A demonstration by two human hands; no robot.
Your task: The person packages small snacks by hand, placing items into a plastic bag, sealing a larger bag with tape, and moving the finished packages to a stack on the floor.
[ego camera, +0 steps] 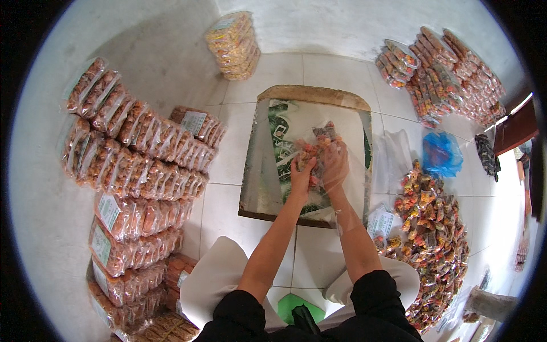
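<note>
Both hands are over a low table (pixel 342 111) with a wooden rim and a pale, partly green printed top. My left hand (pixel 302 171) grips the left side of several small clear packets of red, orange and brown snacks (pixel 314 147). On their right side my right hand (pixel 335 164) is closed around more of them, with clear plastic film over the hand and wrist. Whether the packets sit inside one larger bag cannot be told. To the right of the table lies a large heap of similar small packets (pixel 431 239).
Stacked packs of brown snacks (pixel 141 171) line the left wall. Bags of yellow snacks (pixel 235 47) stand at the back, more packs (pixel 457 81) at the back right. Clear plastic bags (pixel 391 158), a blue plastic bag (pixel 442 154) and printed labels (pixel 381 222) lie on the right.
</note>
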